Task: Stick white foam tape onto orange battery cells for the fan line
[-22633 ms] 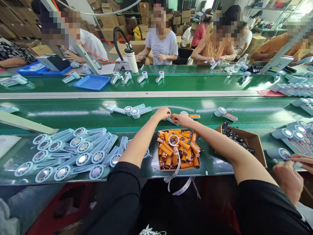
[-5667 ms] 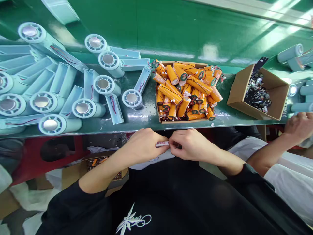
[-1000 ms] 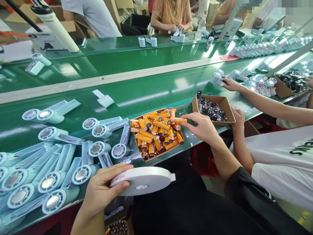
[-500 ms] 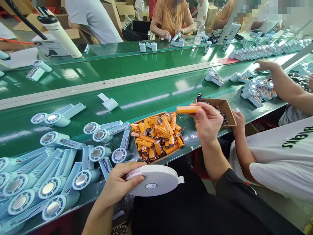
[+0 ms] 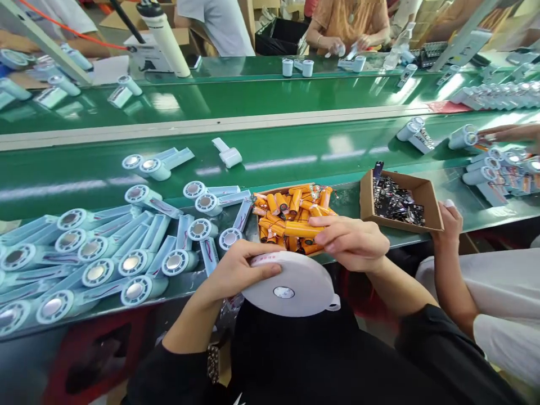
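Note:
My left hand is closed on the edge of a large white roll of tape, thumb on its flat face. A short loose tape end sticks out at the roll's right side. Between the thumb and fingers of my right hand is an orange battery, held lengthwise just above the roll's far edge. Right behind it stands a cardboard box of orange batteries with thin wires, partly hidden by my hand and the roll.
Many light-blue plastic housings with round ends crowd the bench at left. A cardboard box of small black circuit boards stands at right, beside a co-worker's hand. Beyond runs a green conveyor; other people sit across it.
My right hand has brought the orange battery down and towards the tape roll, now in front of the battery box. My left hand still holds the roll. The view has shifted left.

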{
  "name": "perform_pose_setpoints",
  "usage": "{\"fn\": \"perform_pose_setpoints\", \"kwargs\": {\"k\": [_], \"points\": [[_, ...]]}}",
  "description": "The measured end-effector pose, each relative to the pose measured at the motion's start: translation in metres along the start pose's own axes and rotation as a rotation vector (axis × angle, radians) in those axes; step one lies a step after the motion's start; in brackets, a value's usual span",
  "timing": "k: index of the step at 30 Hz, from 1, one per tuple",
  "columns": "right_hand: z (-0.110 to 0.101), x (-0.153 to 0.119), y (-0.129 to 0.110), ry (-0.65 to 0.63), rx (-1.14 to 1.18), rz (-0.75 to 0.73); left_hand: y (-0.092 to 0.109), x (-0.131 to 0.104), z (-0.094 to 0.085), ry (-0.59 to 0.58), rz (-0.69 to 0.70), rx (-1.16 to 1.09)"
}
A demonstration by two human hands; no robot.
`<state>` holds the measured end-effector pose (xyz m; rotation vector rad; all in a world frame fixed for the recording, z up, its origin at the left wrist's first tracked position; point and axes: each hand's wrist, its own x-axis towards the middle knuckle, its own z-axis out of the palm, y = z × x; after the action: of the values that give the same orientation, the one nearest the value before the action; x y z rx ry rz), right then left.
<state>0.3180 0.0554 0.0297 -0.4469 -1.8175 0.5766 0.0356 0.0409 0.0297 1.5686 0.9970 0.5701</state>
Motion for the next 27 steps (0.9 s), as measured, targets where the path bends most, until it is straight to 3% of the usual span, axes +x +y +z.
{"fn": "perform_pose_setpoints", "kwargs": {"k": [3,7,11,13,17,19,23,25,27], "points": [[0.001,-0.001,0.000,-0.053,0.045,-0.085,0.006,0.003,-0.003,-0.039,0.000,-0.028],[-0.005,0.002,0.000,-0.162,0.159,-0.030,0.009,0.005,-0.004,-0.082,-0.012,-0.050],[-0.012,-0.002,-0.003,-0.451,0.279,0.128,0.009,0.003,-0.004,-0.103,-0.017,-0.053],[-0.014,-0.009,-0.005,-0.535,0.352,0.216,0.007,-0.001,-0.005,-0.084,-0.043,-0.014],[-0.010,-0.019,-0.012,-0.381,0.336,0.566,0.004,-0.010,-0.003,-0.041,-0.093,0.103],[-0.006,-0.015,-0.016,-0.443,0.228,0.718,0.006,-0.013,-0.002,-0.046,-0.093,0.163],[0.001,0.010,-0.023,-0.740,0.039,0.729,0.012,-0.013,0.004,-0.121,-0.107,0.248],[0.003,0.013,-0.024,-0.782,-0.004,0.735,0.007,-0.016,0.010,-0.134,-0.127,0.258],[0.010,-0.003,-0.023,-0.740,0.056,0.806,-0.005,-0.024,0.018,-0.100,-0.163,0.228]]}}
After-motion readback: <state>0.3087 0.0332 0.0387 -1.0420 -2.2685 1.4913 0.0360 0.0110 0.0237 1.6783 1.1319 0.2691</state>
